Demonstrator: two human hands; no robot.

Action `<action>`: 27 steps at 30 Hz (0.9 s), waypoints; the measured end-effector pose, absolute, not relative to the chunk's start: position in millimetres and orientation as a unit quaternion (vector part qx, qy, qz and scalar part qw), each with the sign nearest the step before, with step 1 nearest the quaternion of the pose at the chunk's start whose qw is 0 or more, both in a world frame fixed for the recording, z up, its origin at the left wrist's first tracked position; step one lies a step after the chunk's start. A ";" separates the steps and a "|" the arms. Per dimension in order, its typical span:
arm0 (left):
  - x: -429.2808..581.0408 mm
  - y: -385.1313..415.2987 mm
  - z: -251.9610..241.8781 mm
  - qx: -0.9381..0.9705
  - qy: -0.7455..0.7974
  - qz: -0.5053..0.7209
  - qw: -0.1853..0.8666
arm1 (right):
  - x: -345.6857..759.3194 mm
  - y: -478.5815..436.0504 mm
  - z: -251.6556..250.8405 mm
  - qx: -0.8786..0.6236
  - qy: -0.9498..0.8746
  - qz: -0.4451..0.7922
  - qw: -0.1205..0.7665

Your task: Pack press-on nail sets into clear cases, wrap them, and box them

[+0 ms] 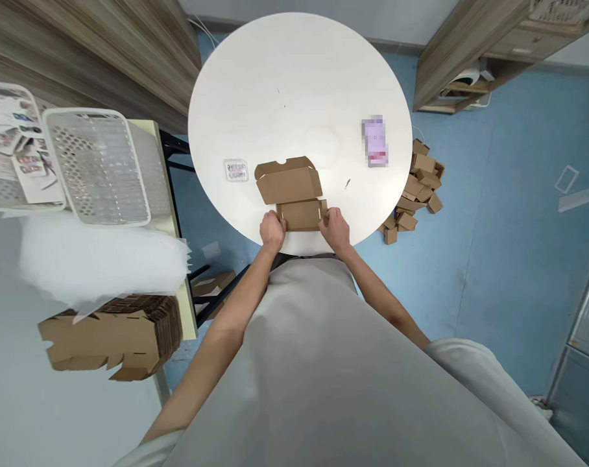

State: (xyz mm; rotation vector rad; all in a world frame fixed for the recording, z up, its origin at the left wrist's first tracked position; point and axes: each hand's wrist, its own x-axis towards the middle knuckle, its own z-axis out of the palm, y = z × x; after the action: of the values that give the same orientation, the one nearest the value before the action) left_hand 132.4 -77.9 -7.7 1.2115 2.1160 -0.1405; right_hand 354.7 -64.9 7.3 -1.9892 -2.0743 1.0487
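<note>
A small brown cardboard box lies half folded near the front edge of the round white table, its lid flap standing open toward the far side. My left hand grips the box's left end with curled fingers. My right hand holds the right end, fingers pressed on a side flap. A small clear packet with print lies on the table just left of the box.
A blurred purple object lies at the table's right. Folded boxes are piled on the blue floor to the right. On the left stand white baskets, white padding and a stack of flat cardboard blanks.
</note>
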 end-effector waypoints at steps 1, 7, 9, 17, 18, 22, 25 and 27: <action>133.8 -77.0 -6.0 0.468 0.812 -0.060 0.343 | 350.0 -65.2 7.1 -0.640 -0.686 0.343 0.041; 141.2 -73.0 1.2 0.478 0.801 -0.072 0.353 | 321.7 -67.0 -3.7 -0.608 -0.682 0.405 0.003; 140.7 -73.1 1.6 0.480 0.798 -0.068 0.358 | 324.0 -65.3 -8.1 -0.632 -0.641 0.434 0.028; 134.8 -73.5 -1.6 0.489 0.788 -0.054 0.371 | 375.0 -57.2 -17.2 -0.750 -0.473 0.450 0.103; 134.3 -73.3 -1.9 0.491 0.785 -0.053 0.373 | 378.2 -56.9 -17.9 -0.747 -0.471 0.459 0.098; 132.1 -72.5 -2.0 0.495 0.779 -0.050 0.382 | 380.4 -56.9 -19.7 -0.733 -0.475 0.474 0.114; 130.3 -71.5 -0.7 0.497 0.774 -0.051 0.389 | 378.0 -57.4 -21.0 -0.764 -0.442 0.457 0.107; 129.1 -70.7 0.1 0.502 0.768 -0.050 0.394 | 375.9 -58.4 -20.6 -0.769 -0.418 0.474 0.101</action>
State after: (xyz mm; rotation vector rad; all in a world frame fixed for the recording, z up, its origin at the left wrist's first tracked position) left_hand 129.1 -70.7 0.1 1.2720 1.9489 -0.1278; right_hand 375.9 -58.4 -20.6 -2.2701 -1.2336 1.3994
